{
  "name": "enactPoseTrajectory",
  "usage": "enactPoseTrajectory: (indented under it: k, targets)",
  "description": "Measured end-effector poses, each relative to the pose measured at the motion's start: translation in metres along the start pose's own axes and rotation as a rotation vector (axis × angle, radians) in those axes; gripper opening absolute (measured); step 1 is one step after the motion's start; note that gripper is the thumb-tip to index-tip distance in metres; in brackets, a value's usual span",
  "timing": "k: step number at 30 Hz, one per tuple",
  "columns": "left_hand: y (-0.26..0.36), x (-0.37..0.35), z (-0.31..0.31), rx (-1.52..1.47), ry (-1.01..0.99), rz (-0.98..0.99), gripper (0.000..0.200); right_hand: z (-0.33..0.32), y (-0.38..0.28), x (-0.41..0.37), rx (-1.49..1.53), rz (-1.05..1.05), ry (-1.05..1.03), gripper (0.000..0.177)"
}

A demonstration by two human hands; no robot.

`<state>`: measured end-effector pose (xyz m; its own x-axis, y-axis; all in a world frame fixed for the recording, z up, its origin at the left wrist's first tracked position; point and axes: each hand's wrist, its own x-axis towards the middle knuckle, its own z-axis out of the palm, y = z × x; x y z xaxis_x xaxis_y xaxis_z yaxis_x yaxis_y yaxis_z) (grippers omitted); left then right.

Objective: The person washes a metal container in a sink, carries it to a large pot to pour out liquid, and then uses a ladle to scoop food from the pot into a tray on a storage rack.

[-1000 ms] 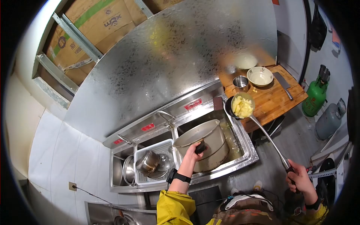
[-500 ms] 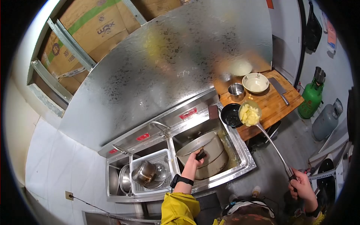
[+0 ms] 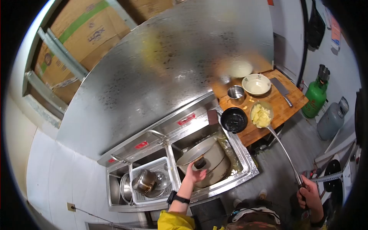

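ladle (image 3: pixel 262 115) swung off sink edge, now over wooden surface (image 3: pixel 285 109) beside black bowl (image 3: pixel 234 120); right hand (image 3: pixel 308 193) grip clamped on its handle. left hand (image 3: pixel 195 174) grip spread, released pot (image 3: pixel 209 159); pot leans unheld.

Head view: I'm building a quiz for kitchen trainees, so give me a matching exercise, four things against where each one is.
Things:
1. large pot
2. ladle
3. white bowl
4. green gas cylinder

Places:
a. on the floor
b. held by the right hand
c. in the sink
d. on the wooden board

Pairs: 1-c, 2-b, 3-d, 4-a.
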<state>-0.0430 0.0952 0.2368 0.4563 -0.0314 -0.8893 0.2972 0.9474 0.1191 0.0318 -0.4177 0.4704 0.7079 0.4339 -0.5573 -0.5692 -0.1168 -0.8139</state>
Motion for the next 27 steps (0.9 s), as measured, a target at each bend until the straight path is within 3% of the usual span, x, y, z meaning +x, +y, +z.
enactPoseTrajectory:
  k: [1, 2, 3, 5, 7, 9, 11, 17, 22, 23, 27]
  targets:
    - [-0.011, -0.005, -0.006, 0.012, 0.064, 0.094, 0.083, -0.002, -0.005, -0.002, 0.040, 0.010, 0.018, 0.055]
    - [-0.031, -0.022, 0.002, -0.024, 0.213, 0.251, 0.073, -0.009, -0.006, -0.002, 0.045, -0.017, -0.016, 0.054]
    - [-0.039, -0.016, -0.023, 0.034, 0.158, 0.355, 0.059, -0.016, -0.008, -0.004, 0.075, 0.016, -0.014, 0.053]
    - [-0.074, -0.043, -0.014, 0.214, 0.303, 0.735, 0.038, -0.035, -0.009, -0.007, 0.152, 0.063, -0.004, 0.052]
    - [-0.117, -0.074, 0.028, 0.209, 0.414, 1.121, 0.024, -0.063, -0.004, -0.011, 0.231, 0.048, -0.023, 0.051]
    - [-0.148, -0.078, 0.049, 0.259, 0.326, 1.322, 0.014, -0.090, -0.002, -0.014, 0.313, 0.058, -0.006, 0.051]
    - [-0.181, -0.075, 0.081, 0.445, 0.282, 1.456, 0.016, -0.116, -0.011, -0.020, 0.345, 0.111, 0.056, 0.048]
    - [-0.275, -0.020, 0.231, 0.748, -0.059, 1.423, 0.015, -0.240, -0.004, -0.006, 0.347, 0.128, 0.092, 0.040]
    - [-0.338, 0.042, 0.349, 0.774, -0.266, 1.191, 0.012, -0.329, -0.017, 0.034, 0.291, 0.190, 0.207, 0.039]
    - [-0.354, 0.067, 0.349, 0.812, -0.332, 1.174, 0.012, -0.349, 0.009, 0.044, 0.317, 0.177, 0.228, 0.037]
    - [-0.367, 0.105, 0.431, 0.888, -0.360, 1.008, 0.010, -0.410, -0.035, 0.103, 0.353, 0.201, 0.279, 0.028]
